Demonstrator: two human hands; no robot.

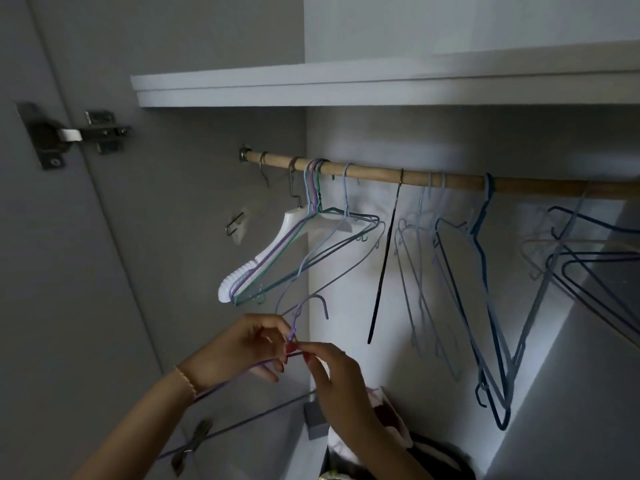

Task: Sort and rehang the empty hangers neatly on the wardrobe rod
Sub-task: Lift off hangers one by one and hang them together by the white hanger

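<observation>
Head view: at the lower centre of the frame, both hands pinch a purple hanger [304, 308] at its neck, left hand [239, 348] and right hand [337, 379]. Other hangers hang on the wooden rod [450, 178] above.

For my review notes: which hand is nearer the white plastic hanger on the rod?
Left. The left hand sits almost directly below the white plastic hanger, pinching the purple wire hanger at its neck. The right hand is lower and further right, fingertips at the same neck.

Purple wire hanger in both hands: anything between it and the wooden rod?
Partly. The purple wire hanger sits below the wooden rod, and the tilted cluster of white plastic and wire hangers hangs directly above it. Bare rod shows right of that cluster.
</observation>
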